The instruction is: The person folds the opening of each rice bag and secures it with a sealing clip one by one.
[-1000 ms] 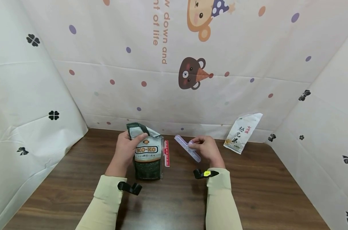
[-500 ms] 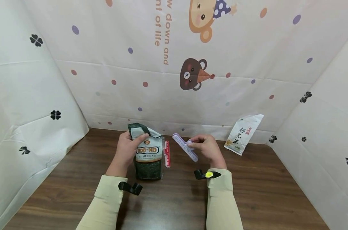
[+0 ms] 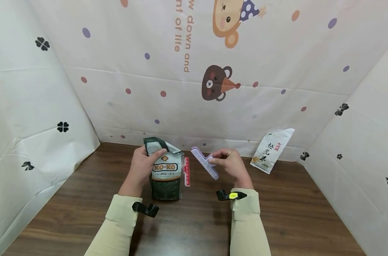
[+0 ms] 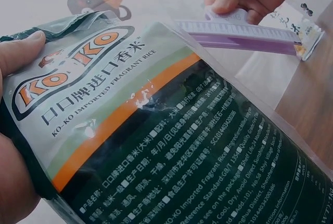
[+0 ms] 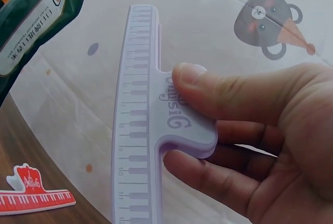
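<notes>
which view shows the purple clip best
Right wrist view: the purple clip is largest, with readable lettering, though its lower end is cut off. The head view shows its full length, small; the left wrist view, slanted and smaller.

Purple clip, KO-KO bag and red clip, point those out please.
Purple clip (image 5: 137, 122), right wrist view: the piano-key bar.
KO-KO bag (image 3: 166, 173), head view: the front, below the logo.
Red clip (image 5: 36, 200), right wrist view: the bar.

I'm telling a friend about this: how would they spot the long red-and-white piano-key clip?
On the brown wooden table, find the shiny green-and-white KO-KO bag gripped by the left hand. Just right of it rests the red clip, unheld, unlike the similar pale purple clip pinched in the right hand.
</notes>
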`<state>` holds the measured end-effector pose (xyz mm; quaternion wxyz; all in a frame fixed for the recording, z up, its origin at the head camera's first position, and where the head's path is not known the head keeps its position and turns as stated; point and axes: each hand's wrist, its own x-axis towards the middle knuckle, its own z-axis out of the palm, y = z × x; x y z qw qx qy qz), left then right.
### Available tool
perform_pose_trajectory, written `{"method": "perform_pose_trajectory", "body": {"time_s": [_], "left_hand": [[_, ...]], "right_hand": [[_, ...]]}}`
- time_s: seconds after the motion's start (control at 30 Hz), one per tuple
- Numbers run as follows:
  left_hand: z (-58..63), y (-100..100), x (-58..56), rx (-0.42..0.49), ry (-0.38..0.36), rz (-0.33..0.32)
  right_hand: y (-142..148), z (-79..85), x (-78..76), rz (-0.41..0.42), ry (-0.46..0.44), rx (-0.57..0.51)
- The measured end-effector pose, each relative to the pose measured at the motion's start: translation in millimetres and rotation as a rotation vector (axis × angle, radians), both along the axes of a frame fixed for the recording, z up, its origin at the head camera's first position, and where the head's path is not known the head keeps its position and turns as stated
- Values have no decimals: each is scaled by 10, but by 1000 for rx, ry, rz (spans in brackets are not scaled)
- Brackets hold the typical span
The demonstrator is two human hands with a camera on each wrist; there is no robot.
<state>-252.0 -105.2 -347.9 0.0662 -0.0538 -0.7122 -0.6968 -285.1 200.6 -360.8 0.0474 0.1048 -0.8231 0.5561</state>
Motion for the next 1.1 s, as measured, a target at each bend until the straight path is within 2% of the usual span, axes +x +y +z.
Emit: {"method": "perform_pose_trajectory", "body": {"time_s": [0.77,1.1], "left_hand": [[-24,3,10,10,30,-23],[-10,1,14,15,39,-16]], "right_hand": [[-123,126,141,73,65,-19],[-182,161,134,97,72,-24]]}}
